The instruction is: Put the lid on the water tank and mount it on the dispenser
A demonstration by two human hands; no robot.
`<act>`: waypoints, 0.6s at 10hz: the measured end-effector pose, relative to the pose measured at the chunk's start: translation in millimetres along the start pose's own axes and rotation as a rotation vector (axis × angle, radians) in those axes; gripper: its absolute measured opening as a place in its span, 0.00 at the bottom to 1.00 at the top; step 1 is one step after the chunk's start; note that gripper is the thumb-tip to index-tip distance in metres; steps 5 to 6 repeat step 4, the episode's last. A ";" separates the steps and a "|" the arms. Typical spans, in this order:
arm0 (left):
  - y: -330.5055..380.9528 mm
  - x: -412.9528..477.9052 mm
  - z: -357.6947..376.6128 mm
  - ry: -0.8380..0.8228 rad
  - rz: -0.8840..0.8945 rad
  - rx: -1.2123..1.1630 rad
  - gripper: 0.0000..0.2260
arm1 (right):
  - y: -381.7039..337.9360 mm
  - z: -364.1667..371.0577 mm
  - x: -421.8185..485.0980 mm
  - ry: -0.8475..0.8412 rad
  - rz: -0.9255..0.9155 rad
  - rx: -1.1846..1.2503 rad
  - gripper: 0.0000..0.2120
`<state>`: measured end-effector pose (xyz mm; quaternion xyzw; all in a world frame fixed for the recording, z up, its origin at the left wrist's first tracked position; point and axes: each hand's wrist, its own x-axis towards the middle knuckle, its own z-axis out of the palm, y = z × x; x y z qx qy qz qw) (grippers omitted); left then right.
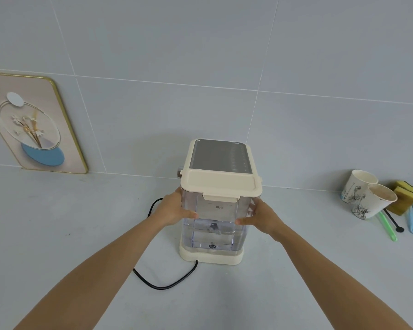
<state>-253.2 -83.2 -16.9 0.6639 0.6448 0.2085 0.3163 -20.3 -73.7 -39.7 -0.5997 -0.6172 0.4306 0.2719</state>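
grey wall tiles rise behind a pale desk (57,222), and the single head view looks forward and down at a cream dispenser (221,160) standing near the wall with a black power cord (162,283) curling off its base (211,254) toward the viewer. the clear water tank (214,225) stands upright on the near side of the dispenser, its long axis vertical, its bottom down inside the rim of the base, with some water showing in its lower part. the cream lid (221,184) already sits flat on top of the tank, its front tab hanging over the near face. the left hand (174,210) is wrapped against the tank's left wall, thumb on the front face, and the right hand (260,216) mirrors it on the right wall; both are partly closed around the tank, holding it between them. the tank lies straight ahead of both hands, neither nearer than the other. whether it is fully seated cannot be told; judging from this, what is left is a straight downward press along the vertical axis, then letting go. off to the right, well apart, two paper cups (367,196) lie tipped beside yellow sponges (405,198) and a few utensils (389,228); a framed picture (34,125) leans against the wall at left.
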 end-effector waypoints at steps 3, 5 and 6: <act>30.9 15.5 -30.4 0.186 0.183 0.010 0.43 | -46.0 -35.9 10.1 0.133 -0.172 -0.139 0.52; 24.1 10.7 -30.6 0.262 0.273 -0.015 0.48 | -48.1 -34.0 4.1 0.151 -0.227 -0.139 0.58; 24.1 10.7 -30.6 0.262 0.273 -0.015 0.48 | -48.1 -34.0 4.1 0.151 -0.227 -0.139 0.58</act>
